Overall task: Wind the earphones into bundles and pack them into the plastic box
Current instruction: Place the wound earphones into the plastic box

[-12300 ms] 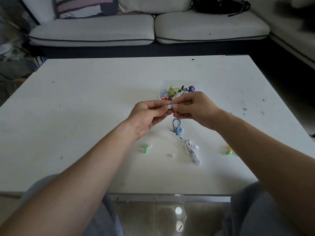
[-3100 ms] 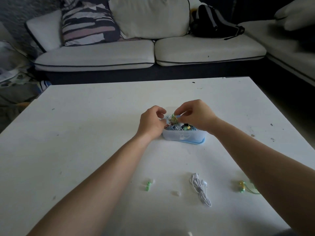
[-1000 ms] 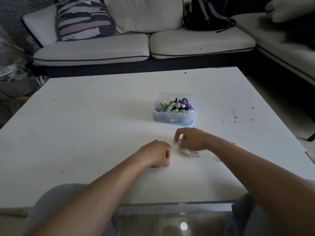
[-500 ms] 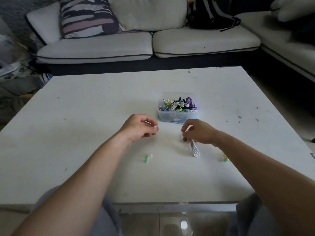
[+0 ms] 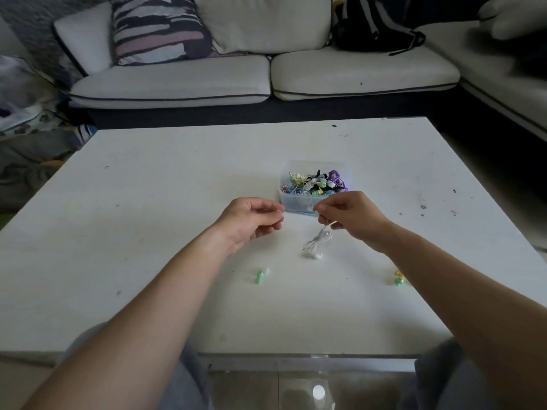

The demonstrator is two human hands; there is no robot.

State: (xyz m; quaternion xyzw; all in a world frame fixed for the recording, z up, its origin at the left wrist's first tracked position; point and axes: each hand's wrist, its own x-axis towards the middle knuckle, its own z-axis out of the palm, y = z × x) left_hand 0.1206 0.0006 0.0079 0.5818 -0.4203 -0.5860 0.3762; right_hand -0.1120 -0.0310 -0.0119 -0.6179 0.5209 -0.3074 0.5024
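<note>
A pale sofa [image 5: 266, 81] runs behind the plastic box [image 5: 296, 202], with a striped cushion [image 5: 157, 28] and a black backpack [image 5: 370, 28] on it. The white surface [image 5: 177, 179] carries the box right of its middle, and both forearms reach in from the near edge towards it. The right hand [image 5: 352, 217] hovers just in front of the box's near right corner, thumb and forefinger pinching the top of the white earphones [image 5: 316, 244] – the loose bunch of cord hangs from that pinch, below the hand and slightly to its left, its lower end at or just above the surface, nearer the person than the box. The left hand [image 5: 251, 220] is held up just left of the box's near left corner, fingers curled and thumb meeting the fingertips; whether anything sits in that pinch cannot be told. The box itself is clear with a blue base and heaped with wound bundles [image 5: 316, 183] in purple, black, green, yellow and white. A small green earbud [image 5: 259, 277] lies well in front of the box, to its left – a yellow-and-green earphone [image 5: 398, 278] lies well in front to its right, beside the right forearm.
</note>
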